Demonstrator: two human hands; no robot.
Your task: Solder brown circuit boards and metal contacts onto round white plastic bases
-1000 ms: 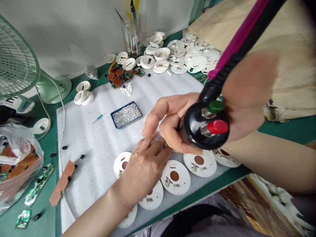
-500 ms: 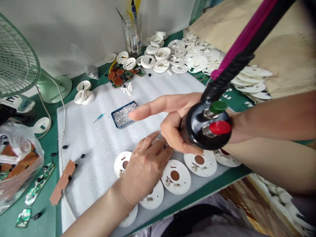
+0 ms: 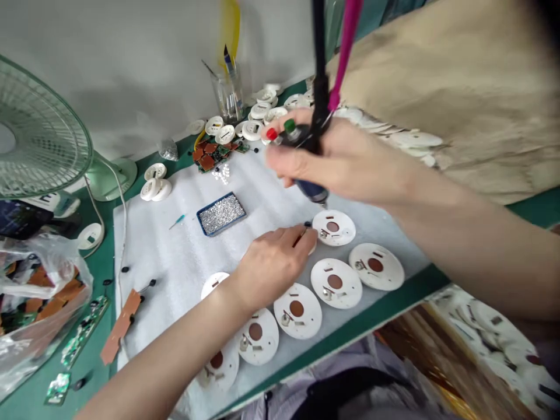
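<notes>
Two hands show, one left hand [image 3: 273,262] and one right hand [image 3: 339,149], with one power screwdriver [image 3: 311,189] bearing two buttons [image 3: 289,125]. At least seven white discs [image 3: 307,316] lie nearby; more may be hidden. There are three loose circuit boards [image 3: 121,326], three grouped round housings [image 3: 150,188], one fan [image 3: 39,134], one screw tray [image 3: 227,227], one slim screwdriver [image 3: 178,220] and one tool glass [image 3: 227,99]. The heaped parts behind are too crowded to count.

An electronics workshop, with circuit boards [image 3: 205,161], a tray [image 3: 227,226] of silvery bits [image 3: 222,212], a power tool [image 3: 311,189] (two-button).
</notes>
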